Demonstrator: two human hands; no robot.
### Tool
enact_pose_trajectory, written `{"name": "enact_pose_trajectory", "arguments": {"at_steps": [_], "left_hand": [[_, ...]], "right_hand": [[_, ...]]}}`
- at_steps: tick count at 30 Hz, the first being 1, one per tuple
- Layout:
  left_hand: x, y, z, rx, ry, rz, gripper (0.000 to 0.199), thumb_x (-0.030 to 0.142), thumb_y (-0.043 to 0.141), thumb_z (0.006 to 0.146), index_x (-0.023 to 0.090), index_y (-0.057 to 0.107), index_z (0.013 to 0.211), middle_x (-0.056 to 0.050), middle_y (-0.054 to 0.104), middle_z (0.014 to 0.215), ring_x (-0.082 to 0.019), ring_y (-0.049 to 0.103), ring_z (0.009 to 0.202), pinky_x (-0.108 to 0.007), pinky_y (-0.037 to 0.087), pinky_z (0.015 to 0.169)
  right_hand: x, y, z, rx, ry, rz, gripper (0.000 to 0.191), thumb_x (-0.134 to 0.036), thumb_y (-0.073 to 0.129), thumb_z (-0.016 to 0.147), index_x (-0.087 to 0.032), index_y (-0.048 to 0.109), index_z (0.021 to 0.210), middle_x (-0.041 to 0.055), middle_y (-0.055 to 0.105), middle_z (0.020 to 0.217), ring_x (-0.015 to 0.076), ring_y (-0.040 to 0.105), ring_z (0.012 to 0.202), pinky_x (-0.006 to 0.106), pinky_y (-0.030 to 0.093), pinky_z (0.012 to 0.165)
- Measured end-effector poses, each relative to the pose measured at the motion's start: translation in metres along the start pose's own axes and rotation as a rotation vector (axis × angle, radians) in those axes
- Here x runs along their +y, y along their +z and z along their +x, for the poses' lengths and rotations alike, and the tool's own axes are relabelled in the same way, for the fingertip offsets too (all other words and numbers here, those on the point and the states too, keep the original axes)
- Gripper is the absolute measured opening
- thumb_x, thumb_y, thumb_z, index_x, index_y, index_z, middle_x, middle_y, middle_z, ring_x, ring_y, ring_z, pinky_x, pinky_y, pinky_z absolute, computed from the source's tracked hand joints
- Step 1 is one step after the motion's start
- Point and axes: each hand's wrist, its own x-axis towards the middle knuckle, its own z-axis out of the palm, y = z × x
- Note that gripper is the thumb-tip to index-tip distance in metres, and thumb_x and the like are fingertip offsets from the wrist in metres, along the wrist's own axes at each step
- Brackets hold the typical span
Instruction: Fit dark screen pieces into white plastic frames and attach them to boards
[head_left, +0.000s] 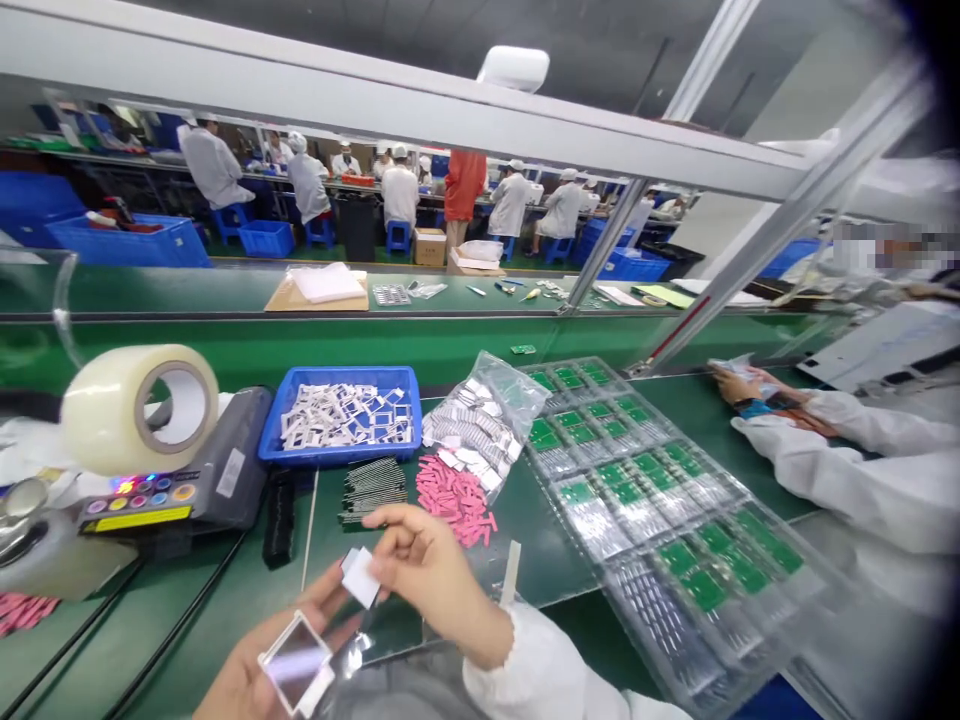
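My left hand (259, 650), low in the view, holds a small white-framed display (296, 662) with a glossy face. Its fingers reach toward a small white square piece (361, 577), which my right hand (427, 570) pinches between thumb and fingers. Beyond my hands lie a stack of thin dark strips (373, 488) and a heap of pink pieces (454, 500). A blue tray (339, 458) of white frames stands behind them, beside a clear bag (480, 420) of white parts.
A tape roll (139, 408) rests on a dark machine (244, 450) at left. Clear trays of green circuit boards (630, 480) cover the right side. A co-worker's hands (742, 385) are at far right. A metal bar (375, 95) crosses above.
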Motion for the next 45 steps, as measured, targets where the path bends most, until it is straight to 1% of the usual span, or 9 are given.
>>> {"name": "enact_pose_trajectory", "arguments": {"at_steps": [5, 13, 18, 27, 30, 34, 37, 40, 45], "left_hand": [[0.006, 0.021, -0.015, -0.094, 0.226, 0.182, 0.042, 0.051, 0.079, 0.054, 0.022, 0.075, 0.083, -0.011, 0.062, 0.12, -0.033, 0.052, 0.114, -0.043, 0.038, 0.099], [0.02, 0.023, -0.029, -0.141, 0.308, 0.218, 0.039, 0.053, 0.075, 0.06, 0.023, 0.073, 0.085, -0.008, 0.056, 0.114, -0.026, 0.052, 0.108, -0.033, 0.04, 0.093], [0.02, 0.02, -0.031, -0.097, 0.322, 0.202, 0.041, 0.052, 0.074, 0.062, 0.021, 0.072, 0.088, -0.009, 0.053, 0.116, -0.028, 0.049, 0.113, -0.033, 0.041, 0.091], [0.024, -0.011, -0.035, 0.016, 0.37, 0.004, 0.04, 0.047, 0.072, 0.067, 0.02, 0.072, 0.096, -0.012, 0.065, 0.116, -0.03, 0.058, 0.109, -0.042, 0.041, 0.099], [0.03, -0.027, -0.042, 0.052, 0.455, -0.029, 0.035, 0.045, 0.07, 0.07, 0.019, 0.073, 0.093, -0.012, 0.062, 0.124, -0.035, 0.049, 0.122, -0.049, 0.031, 0.108], [0.027, -0.035, -0.049, 0.005, 0.411, 0.061, 0.038, 0.048, 0.072, 0.066, 0.019, 0.072, 0.09, -0.013, 0.06, 0.127, -0.037, 0.038, 0.13, -0.052, 0.024, 0.11], [0.02, -0.028, -0.047, -0.042, 0.36, 0.145, 0.041, 0.051, 0.074, 0.062, 0.019, 0.072, 0.087, -0.015, 0.056, 0.131, -0.037, 0.031, 0.134, -0.05, 0.026, 0.108], [0.017, -0.014, -0.039, -0.106, 0.329, 0.168, 0.042, 0.055, 0.074, 0.06, 0.019, 0.073, 0.082, -0.013, 0.06, 0.123, -0.034, 0.051, 0.117, -0.046, 0.038, 0.098], [0.02, 0.003, -0.03, -0.218, 0.282, 0.164, 0.04, 0.054, 0.074, 0.061, 0.018, 0.073, 0.079, -0.009, 0.063, 0.094, -0.02, 0.059, 0.07, -0.038, 0.047, 0.072]], "right_hand": [[-0.012, 0.033, -0.009, -0.062, 0.127, 0.47, 0.038, -0.037, 0.074, 0.07, -0.021, 0.06, 0.101, -0.0061, 0.051, 0.061, 0.0078, 0.052, 0.054, 0.02, 0.046, 0.053], [-0.034, 0.03, 0.005, -0.015, -0.589, -0.36, 0.021, -0.017, 0.057, 0.085, -0.023, 0.066, 0.103, 0.0055, 0.065, 0.093, 0.0182, 0.06, 0.086, 0.036, 0.047, 0.075], [-0.032, 0.039, 0.004, 0.004, -0.744, -0.474, 0.021, -0.009, 0.054, 0.087, -0.023, 0.063, 0.1, 0.0023, 0.07, 0.094, 0.0146, 0.064, 0.08, 0.04, 0.041, 0.086], [-0.011, 0.05, -0.007, -0.052, -0.329, -0.238, 0.011, -0.019, 0.053, 0.085, -0.019, 0.061, 0.076, 0.004, 0.055, 0.087, 0.0154, 0.055, 0.08, 0.028, 0.047, 0.069], [0.022, 0.051, -0.01, -0.205, -0.058, -0.36, 0.012, -0.014, 0.056, 0.081, -0.018, 0.06, 0.07, 0.0033, 0.053, 0.081, 0.0161, 0.053, 0.078, 0.029, 0.045, 0.069], [0.049, 0.048, -0.011, -0.249, 0.024, -0.527, 0.007, -0.012, 0.062, 0.074, -0.019, 0.064, 0.073, 0.0042, 0.054, 0.081, 0.0201, 0.051, 0.083, 0.036, 0.041, 0.077], [0.031, 0.046, -0.011, -0.33, 0.13, -0.059, 0.016, -0.033, 0.062, 0.08, -0.018, 0.063, 0.087, 0.0036, 0.058, 0.082, 0.0158, 0.055, 0.076, 0.03, 0.043, 0.071], [0.002, 0.046, -0.011, -0.443, 0.347, 0.534, 0.034, -0.048, 0.054, 0.086, -0.015, 0.06, 0.091, 0.0045, 0.063, 0.079, 0.0109, 0.058, 0.066, 0.023, 0.043, 0.06], [-0.013, 0.051, -0.009, -0.54, 0.536, 0.883, 0.036, -0.041, 0.068, 0.079, -0.012, 0.061, 0.098, 0.0033, 0.064, 0.071, 0.008, 0.061, 0.056, 0.015, 0.043, 0.047]]}}
